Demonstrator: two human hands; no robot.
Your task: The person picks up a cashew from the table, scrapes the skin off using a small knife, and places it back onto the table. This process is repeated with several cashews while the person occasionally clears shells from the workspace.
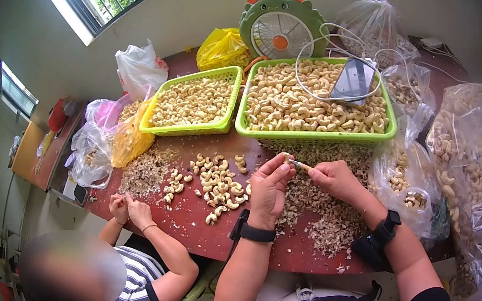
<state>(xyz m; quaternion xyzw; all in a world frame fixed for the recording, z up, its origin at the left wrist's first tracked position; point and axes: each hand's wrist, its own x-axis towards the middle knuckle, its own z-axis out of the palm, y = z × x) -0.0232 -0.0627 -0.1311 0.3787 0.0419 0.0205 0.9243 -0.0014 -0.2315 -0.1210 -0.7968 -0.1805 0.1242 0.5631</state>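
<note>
My left hand (268,193) is raised above the red table, a cashew (287,156) pinched between thumb and fingertips. In my right hand (336,180) is a small knife (300,164) with a yellowish handle, its short blade touching or very close to the cashew. Just left of my left hand lies a loose pile of cashews (223,182) on the tabletop. Beneath my right hand, a heap of skin flakes (331,220) spreads over the table.
Behind my hands stands a large green basket (313,138) of cashews with a phone (355,80) on top. A smaller green basket (188,129), a fan (281,30) and bags of cashews (476,152) surround it. A person (150,275) in stripes works at left.
</note>
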